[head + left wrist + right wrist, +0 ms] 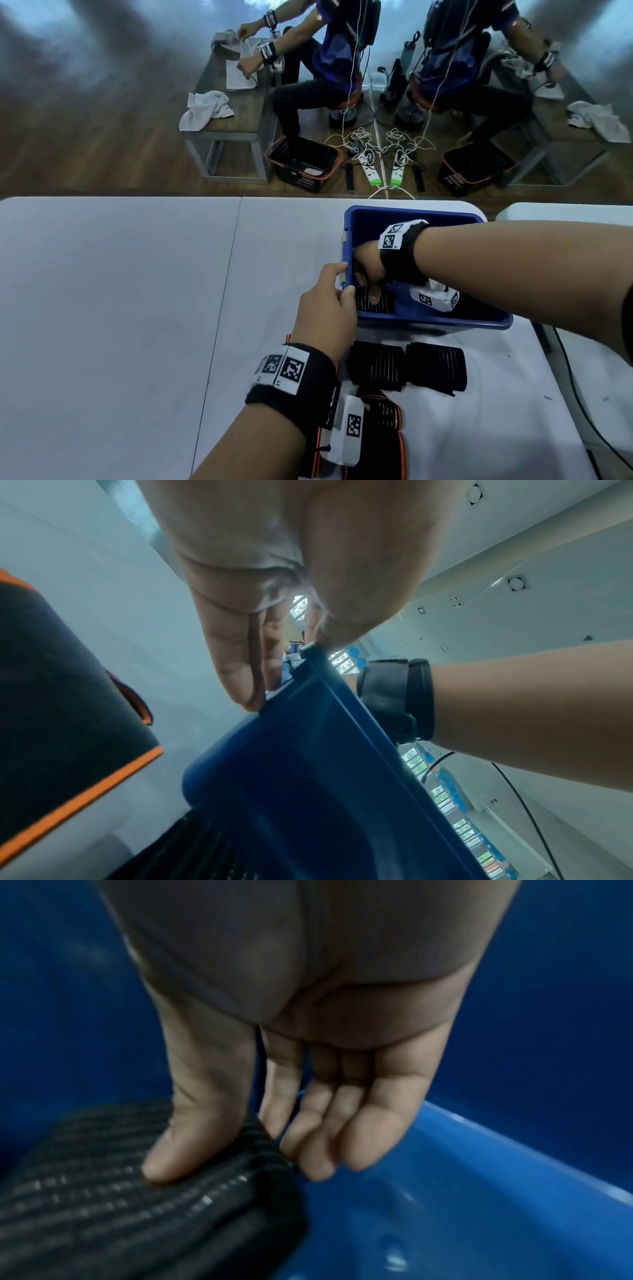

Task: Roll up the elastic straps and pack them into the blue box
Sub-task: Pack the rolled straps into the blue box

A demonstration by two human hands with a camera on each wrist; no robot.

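The blue box (411,214) stands on the white table, right of centre. My left hand (342,281) grips its near-left rim, with the fingers (236,674) outside the wall (308,777) and the thumb over the edge. My right hand (368,274) reaches down inside the box. It pinches a rolled black ribbed strap (373,306) lying in the near-left corner. In the right wrist view the thumb (178,1145) lies on top of the roll (103,1218) and the fingers press its side. Two more rolled black straps (376,366) (436,368) lie on the table just in front of the box.
Black straps with orange edges (383,442) lie under my left wrist near the table's front edge. A second white table (565,212) adjoins on the right, with a black cable (579,394) in the gap. Beyond the far edge a person sits at a bench (239,113).
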